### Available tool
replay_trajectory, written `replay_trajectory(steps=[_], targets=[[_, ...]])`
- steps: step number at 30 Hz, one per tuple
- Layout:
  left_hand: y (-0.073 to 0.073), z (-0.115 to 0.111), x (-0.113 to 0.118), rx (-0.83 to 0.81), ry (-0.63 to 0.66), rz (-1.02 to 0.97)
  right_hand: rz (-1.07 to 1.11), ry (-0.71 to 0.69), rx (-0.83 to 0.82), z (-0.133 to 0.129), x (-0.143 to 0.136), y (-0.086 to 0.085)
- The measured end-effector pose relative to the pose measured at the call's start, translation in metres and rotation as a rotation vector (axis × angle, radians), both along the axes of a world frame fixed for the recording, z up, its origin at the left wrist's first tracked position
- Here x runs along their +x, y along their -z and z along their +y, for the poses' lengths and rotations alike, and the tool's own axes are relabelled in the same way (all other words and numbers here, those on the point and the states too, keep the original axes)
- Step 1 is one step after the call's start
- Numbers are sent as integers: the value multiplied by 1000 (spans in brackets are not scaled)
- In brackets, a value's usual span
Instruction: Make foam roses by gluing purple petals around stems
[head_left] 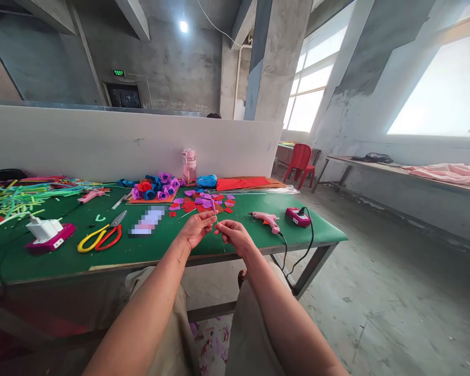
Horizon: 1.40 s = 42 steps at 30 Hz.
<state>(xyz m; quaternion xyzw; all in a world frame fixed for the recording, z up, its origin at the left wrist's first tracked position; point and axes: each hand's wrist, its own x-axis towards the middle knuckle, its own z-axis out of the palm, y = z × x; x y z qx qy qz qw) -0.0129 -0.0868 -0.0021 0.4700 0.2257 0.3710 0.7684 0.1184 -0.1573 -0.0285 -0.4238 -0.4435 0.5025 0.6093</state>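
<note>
My left hand (198,228) is closed in a pinch around the base of a narrow purple paper piece (213,205), which looks rolled and points upward. Close beside it, my right hand (235,235) pinches a thin wire-like stem that runs down from the purple paper. Just beyond both hands lie loose purple and red paper petals (188,206), scattered on the green table (203,256). A pink glue gun (267,220) rests to the right of my right hand. Scissors with yellow and red handles (102,237) lie open to the left.
Finished paper flowers (156,188) sit at the back, beside a pink bottle (189,167) and red paper sheets (243,183). Colourful strips (27,196) heap at left. Power sockets stand at left (50,237) and right (297,216), with a cord hanging off the table edge.
</note>
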Motion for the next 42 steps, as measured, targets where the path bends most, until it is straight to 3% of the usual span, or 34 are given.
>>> replay_trajectory(steps=[7,19,30,37,42], targets=[[-1,1,0,23,-69,-68,-24,-11,-16,-2,-2,-4],[-1,0,0,16,-12,-94,7,-99,-29,-2,-1,-3],[-1,0,3,74,-78,-107,14,-125,-47,-1,-3,-3],[3,0,5,132,-172,-66,-29,1,-34,1,-9,-3],[4,2,4,79,-96,-47,2,44,-19,1,-7,-4]])
